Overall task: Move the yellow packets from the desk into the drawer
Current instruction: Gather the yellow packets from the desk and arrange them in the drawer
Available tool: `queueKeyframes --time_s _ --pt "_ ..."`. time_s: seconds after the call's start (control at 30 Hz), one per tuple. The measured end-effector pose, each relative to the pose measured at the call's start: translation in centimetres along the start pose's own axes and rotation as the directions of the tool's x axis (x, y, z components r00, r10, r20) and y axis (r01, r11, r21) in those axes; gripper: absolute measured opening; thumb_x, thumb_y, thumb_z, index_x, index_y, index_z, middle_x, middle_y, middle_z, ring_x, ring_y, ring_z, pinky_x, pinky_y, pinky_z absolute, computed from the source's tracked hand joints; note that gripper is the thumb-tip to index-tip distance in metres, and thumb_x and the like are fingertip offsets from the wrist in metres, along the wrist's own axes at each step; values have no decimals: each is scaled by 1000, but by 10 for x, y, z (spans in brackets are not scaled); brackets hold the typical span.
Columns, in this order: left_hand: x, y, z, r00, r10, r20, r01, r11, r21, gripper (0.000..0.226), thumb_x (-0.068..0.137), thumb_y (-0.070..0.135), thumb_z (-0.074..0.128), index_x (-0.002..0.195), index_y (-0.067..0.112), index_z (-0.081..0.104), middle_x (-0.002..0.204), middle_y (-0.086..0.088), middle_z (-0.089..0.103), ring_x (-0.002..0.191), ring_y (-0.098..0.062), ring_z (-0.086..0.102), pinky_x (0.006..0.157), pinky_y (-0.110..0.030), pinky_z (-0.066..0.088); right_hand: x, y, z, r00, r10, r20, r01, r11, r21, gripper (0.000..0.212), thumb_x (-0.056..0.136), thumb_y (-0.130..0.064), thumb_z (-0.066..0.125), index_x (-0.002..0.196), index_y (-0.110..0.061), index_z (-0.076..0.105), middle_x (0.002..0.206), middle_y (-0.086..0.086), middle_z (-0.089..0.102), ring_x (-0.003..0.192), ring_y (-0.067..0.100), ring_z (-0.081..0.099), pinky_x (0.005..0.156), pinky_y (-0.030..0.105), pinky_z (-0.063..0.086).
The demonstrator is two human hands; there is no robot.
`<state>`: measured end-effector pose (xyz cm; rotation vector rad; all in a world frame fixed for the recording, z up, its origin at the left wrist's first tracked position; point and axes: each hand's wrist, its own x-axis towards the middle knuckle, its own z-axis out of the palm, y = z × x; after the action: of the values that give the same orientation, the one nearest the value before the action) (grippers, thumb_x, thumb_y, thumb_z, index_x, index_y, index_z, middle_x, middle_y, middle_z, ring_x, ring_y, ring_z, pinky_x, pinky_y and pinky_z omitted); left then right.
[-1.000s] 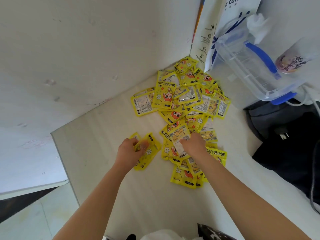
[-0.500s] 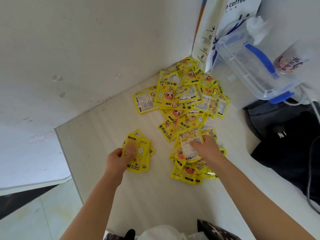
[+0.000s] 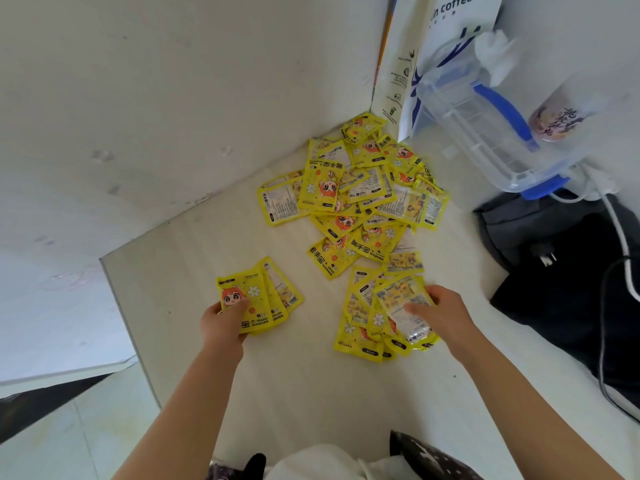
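A heap of several yellow hand-warmer packets (image 3: 360,199) lies on the pale desk (image 3: 304,382), spread from the back corner toward me. My left hand (image 3: 223,323) grips a small fanned stack of yellow packets (image 3: 263,299) lifted at the left of the heap, thumb on top. My right hand (image 3: 441,311) pinches one packet (image 3: 403,306), its printed back up, at the near end of the heap, over more packets (image 3: 360,337). No drawer is in view.
A clear plastic box with a blue handle (image 3: 485,126) and a white coffee bag (image 3: 450,36) stand at the back right. A dark bag (image 3: 561,282) with white cables (image 3: 620,237) fills the right side. The desk's left edge (image 3: 128,327) drops to the floor.
My left hand has lifted its stack of packets and drawn it left, away from the heap. My right hand has picked up one packet at the near end of the heap.
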<state>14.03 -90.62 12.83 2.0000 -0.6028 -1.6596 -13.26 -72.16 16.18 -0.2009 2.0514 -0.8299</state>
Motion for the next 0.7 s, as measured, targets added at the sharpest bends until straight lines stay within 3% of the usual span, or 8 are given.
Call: queueKeyframes --time_s 0.13,0.23,0.37,0.5,0.7 --pt "-2 0 7 999 13 -40 -10 998 63 27 83 4 70 109 4 63 86 -10 65 75 -26 63 58 -29 47 3 -4 5 998 -52 -24 49 991 -124 25 80 -10 73 103 -16 63 97 5 68 80 18 63 66 28 46" --pt "-4 0 14 998 38 -55 -32 994 107 22 82 6 72 102 6 63 76 -7 63 64 -23 60 52 -27 43 6 -8 9 996 -94 -11 88 960 -266 32 83 -14 71 113 -9 61 98 5 62 85 21 57 73 28 41" --pt "-5 2 26 997 67 -44 -61 990 130 32 80 9 74 110 8 61 90 -13 66 77 -31 64 54 -27 45 13 -7 12 996 -87 12 86 926 -368 38 85 -20 70 119 -8 59 114 11 65 97 26 59 79 31 43" --pt "-5 6 35 999 25 -30 -22 994 110 36 80 7 75 113 7 61 95 -13 67 79 -31 65 55 -30 49 15 -7 14 997 -78 24 82 921 -381 39 85 -21 69 121 -9 58 116 9 65 104 28 60 83 32 44" --pt "-3 7 42 1000 -10 -16 12 995 99 30 81 7 74 107 9 59 100 -13 66 81 -32 64 53 -30 44 14 -9 15 997 -70 36 78 939 -336 31 84 -18 71 112 -10 61 101 5 64 88 21 58 75 29 41"
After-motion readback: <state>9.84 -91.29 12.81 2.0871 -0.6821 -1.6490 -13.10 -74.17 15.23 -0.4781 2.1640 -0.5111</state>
